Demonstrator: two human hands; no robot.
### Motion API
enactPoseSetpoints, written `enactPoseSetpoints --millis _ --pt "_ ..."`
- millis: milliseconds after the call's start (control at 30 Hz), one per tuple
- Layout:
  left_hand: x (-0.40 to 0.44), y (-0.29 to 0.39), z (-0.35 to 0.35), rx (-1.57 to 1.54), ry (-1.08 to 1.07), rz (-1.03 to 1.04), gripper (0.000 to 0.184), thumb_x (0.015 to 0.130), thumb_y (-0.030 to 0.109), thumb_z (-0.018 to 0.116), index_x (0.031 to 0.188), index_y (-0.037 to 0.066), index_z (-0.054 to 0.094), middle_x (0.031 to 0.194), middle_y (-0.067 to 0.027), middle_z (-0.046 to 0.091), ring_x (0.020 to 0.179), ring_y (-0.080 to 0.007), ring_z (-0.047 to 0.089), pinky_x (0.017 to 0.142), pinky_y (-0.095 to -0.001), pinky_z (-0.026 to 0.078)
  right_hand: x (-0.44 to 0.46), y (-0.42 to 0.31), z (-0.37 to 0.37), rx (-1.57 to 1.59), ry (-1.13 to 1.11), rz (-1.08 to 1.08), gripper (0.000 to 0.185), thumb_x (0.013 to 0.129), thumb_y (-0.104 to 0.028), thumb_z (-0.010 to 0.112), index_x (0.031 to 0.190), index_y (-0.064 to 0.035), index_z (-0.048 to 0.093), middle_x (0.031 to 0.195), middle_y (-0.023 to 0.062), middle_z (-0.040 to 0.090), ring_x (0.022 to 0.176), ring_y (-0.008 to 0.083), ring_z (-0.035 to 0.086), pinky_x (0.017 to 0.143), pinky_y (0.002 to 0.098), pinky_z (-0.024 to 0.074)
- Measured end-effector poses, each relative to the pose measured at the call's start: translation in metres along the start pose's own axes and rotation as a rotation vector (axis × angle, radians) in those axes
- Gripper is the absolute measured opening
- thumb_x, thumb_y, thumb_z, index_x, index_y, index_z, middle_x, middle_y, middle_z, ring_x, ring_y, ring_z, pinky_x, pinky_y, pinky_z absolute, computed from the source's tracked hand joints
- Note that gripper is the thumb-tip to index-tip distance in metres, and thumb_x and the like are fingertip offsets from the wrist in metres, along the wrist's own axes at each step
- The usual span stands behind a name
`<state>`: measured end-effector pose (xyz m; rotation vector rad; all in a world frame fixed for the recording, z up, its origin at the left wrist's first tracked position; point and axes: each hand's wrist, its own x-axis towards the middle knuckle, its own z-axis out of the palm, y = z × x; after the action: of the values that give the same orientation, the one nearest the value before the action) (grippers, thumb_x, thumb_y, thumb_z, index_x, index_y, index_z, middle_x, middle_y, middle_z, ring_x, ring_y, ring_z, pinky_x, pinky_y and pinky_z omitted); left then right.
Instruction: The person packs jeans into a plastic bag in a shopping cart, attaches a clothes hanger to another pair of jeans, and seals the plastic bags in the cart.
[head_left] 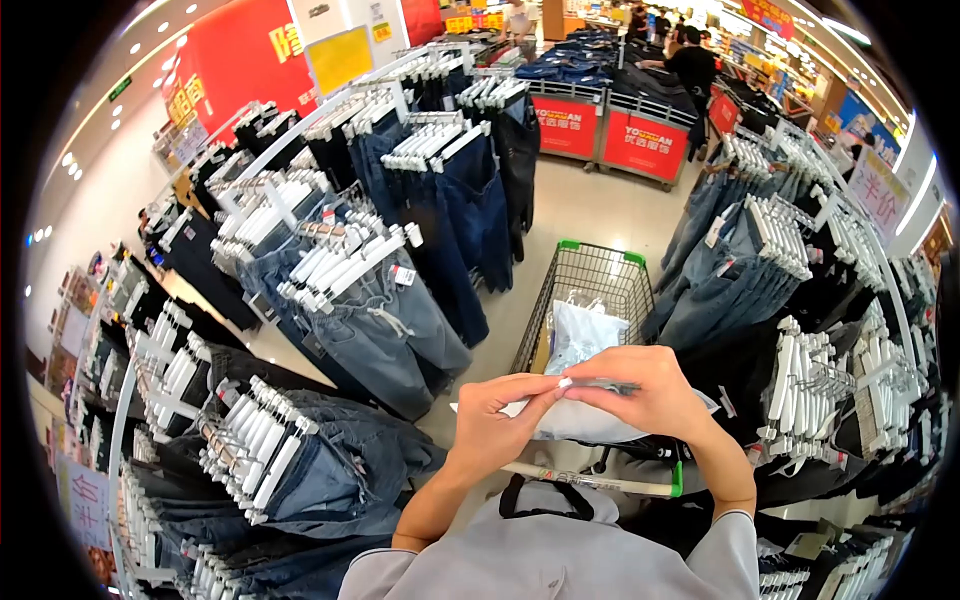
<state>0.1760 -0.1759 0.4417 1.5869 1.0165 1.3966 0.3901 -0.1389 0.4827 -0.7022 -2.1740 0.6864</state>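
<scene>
The left hand (500, 412) and the right hand (648, 388) meet fingertip to fingertip, both closed in a pinch on a small white piece (565, 382), too small to identify. It sits between the two thumbs and forefingers, above the wire shopping cart (602, 251). Below and just beyond the hands, a pale plastic-wrapped packet (588, 328) lies in the cart; the cart's push handle (592, 483) is on the near side, closer to the body. Well to the left of the left hand hang blue jeans (385, 335) on white clip hangers (345, 268); more denim trousers (722, 285) hang beyond and to the right of the right hand

With something this small, a light, even pinch from both sides would serve best, as hard pressure could make it spring away. Working low over the packet seems wise, since a dropped piece could slip through the wire mesh. Level wrists and elbows tucked clear of the racks would steady the fingertips
</scene>
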Motion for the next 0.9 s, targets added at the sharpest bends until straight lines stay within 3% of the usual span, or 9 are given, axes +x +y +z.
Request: enactPoseSetpoints --millis 67,133,167,267,400,533,733,900 --pt "-0.006 0.003 -0.006 0.015 0.007 -0.014 0.015 0.092 0.001 0.074 0.106 0.0 0.078 0.096 -0.0116 0.079 0.079 -0.012 0.071 0.071 -0.0245 0.055 0.009 -0.008 0.004 0.034 -0.027 0.081 0.024 0.086 -0.011 0.081 0.109 -0.0053 0.076 0.1 0.0101 0.076 0.083 0.0265 0.072 0.073 0.0319 0.0567" --pt "-0.012 0.003 -0.007 0.08 0.043 0.063 0.017 0.092 0.001 0.074 0.108 0.0 0.078 0.097 -0.0116 0.079 0.079 -0.0132 0.072 0.072 -0.0251 0.056 0.017 -0.005 0.013 -0.002 0.026 -0.106 0.029 0.08 -0.001 0.083 0.108 -0.003 0.078 0.096 0.0107 0.078 0.088 0.0245 0.074 0.075 0.0297 0.0581" --pt "-0.012 0.003 -0.009 0.075 0.061 0.062 0.017 0.092 0.001 0.074 0.108 0.001 0.078 0.098 -0.0121 0.079 0.08 -0.0144 0.073 0.074 -0.0258 0.057 0.019 -0.005 0.015 0.006 0.045 -0.125 0.022 0.083 -0.006 0.082 0.105 -0.0029 0.078 0.094 0.0099 0.077 0.081 0.026 0.072 0.074 0.0319 0.0564" --pt "-0.014 0.004 -0.014 0.033 0.101 0.005 0.016 0.089 -0.001 0.076 0.105 0.0 0.079 0.097 -0.0111 0.079 0.084 -0.012 0.075 0.076 -0.0226 0.057 0.023 0.007 0.017 0.095 0.014 -0.102 0.019 0.082 -0.003 0.082 0.101 -0.0021 0.078 0.095 0.0112 0.077 0.082 0.0246 0.073 0.075 0.0321 0.0564" --pt "-0.017 0.005 -0.017 0.125 0.154 0.09 0.015 0.09 0.0 0.075 0.105 0.001 0.079 0.097 -0.0111 0.079 0.082 -0.0134 0.076 0.075 -0.0228 0.058 0.027 0.004 0.026 0.154 -0.015 0.025 0.021 0.078 0.0 0.083 0.099 -0.0011 0.078 0.093 0.0112 0.077 0.082 0.0235 0.074 0.074 0.0314 0.0569" --pt "-0.015 0.007 -0.022 0.136 0.102 0.056 0.014 0.091 0.0 0.074 0.104 0.0 0.079 0.097 -0.0128 0.079 0.08 -0.0129 0.075 0.066 -0.024 0.056 0.029 0.0 0.026 -0.003 0.023 -0.084 0.018 0.078 0.0 0.083 0.095 -0.0004 0.077 0.089 0.0119 0.076 0.079 0.0246 0.073 0.072 0.0319 0.0573" --pt "-0.015 0.005 -0.036 0.083 0.149 0.031 0.013 0.091 0.001 0.074 0.104 0.0 0.079 0.09 -0.0102 0.078 0.071 -0.0114 0.069 0.063 -0.0241 0.052 0.014 0.023 0.01 -0.185 -0.057 -0.088 0.022 0.076 0.002 0.081 0.096 0.0004 0.071 0.098 0.0134 0.074 0.092 0.0309 0.072 0.083 0.0373 0.0569" --pt "-0.02 0.003 -0.058 0.059 0.211 0.009 0.013 0.091 0.0 0.074 0.103 -0.001 0.078 0.089 -0.0097 0.077 0.075 -0.0115 0.069 0.067 -0.0244 0.053 -0.019 0.078 -0.035 -0.239 -0.109 0.102 0.019 0.08 0.006 0.074 0.098 0.0023 0.068 0.105 0.0168 0.074 0.1 0.0319 0.071 0.09 0.0361 0.0533"
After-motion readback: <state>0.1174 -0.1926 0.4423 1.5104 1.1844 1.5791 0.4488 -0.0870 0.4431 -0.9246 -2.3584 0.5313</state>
